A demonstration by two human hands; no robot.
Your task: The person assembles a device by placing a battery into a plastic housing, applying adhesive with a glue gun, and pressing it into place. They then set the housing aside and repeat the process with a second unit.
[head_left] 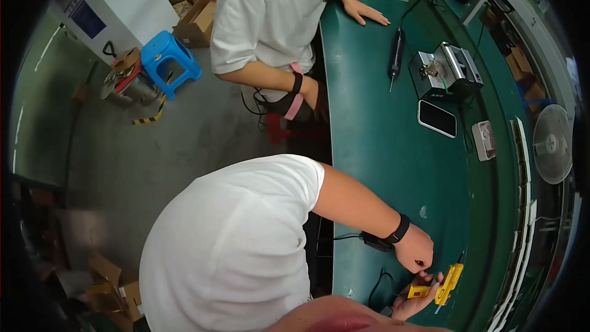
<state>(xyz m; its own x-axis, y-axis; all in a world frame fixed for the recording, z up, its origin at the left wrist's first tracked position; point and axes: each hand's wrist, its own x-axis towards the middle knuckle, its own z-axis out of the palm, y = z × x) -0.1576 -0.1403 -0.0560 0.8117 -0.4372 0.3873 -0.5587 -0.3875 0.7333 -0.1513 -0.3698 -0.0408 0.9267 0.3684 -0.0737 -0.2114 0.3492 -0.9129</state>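
My left hand (pixel 414 251), with a black band at the wrist, is curled into a fist over the green workbench (pixel 375 154). Whether anything is inside its fingers is hidden. Just below it, my right hand (pixel 413 303) is closed around the handle of a yellow gun-shaped tool (pixel 449 284). The tool has a dark tip at its upper end and a thin pale piece at the lower end; its exact kind is unclear. The fingertips of my right hand come close to the left fist. A black cable (pixel 379 283) loops on the bench beside the hands.
A co-worker in a white shirt (pixel 264 18) sits farther along the bench, one hand (pixel 364 11) flat on it. Near that hand are a black electric screwdriver (pixel 397 52), a metal-and-black machine (pixel 448 72) and a phone (pixel 437 118). A fan (pixel 552 144) stands right; a blue stool (pixel 170 61) left.
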